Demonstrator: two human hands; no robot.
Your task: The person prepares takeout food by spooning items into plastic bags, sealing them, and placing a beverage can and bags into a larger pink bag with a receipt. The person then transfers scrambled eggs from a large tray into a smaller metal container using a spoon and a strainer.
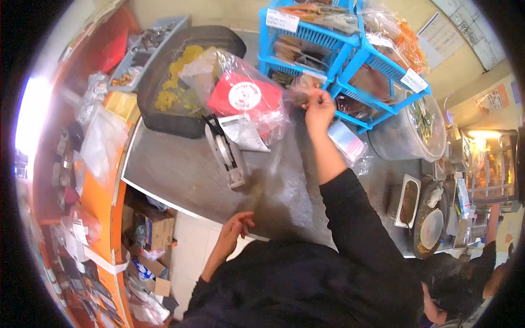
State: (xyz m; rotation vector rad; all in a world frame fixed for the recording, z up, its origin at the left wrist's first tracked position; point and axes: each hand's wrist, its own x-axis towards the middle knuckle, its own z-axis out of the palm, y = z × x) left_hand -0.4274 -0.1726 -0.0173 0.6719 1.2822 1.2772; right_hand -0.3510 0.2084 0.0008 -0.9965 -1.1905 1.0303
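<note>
My right hand (320, 108) reaches to the front of a blue plastic rack (303, 30), its fingers pinched on a small clear packet (302, 87) that looks blurred. My left hand (236, 229) hovers by the near edge of the grey worktop (176, 164), fingers apart and holding nothing. A clear plastic bag with a red printed package (268, 96) inside lies left of my right hand. Against it rests a white paper slip (246, 133) bearing writing. A tape dispenser (225, 156) sits on the worktop in front of the bag.
Behind the bag is a dark tray (154, 119) with yellow food. At right stand a second blue rack (383, 100), a clear plastic tub (400, 137) and a metal food pan (408, 201). An orange shelf unit (100, 205) borders the left. Another person (455, 279) is at lower right.
</note>
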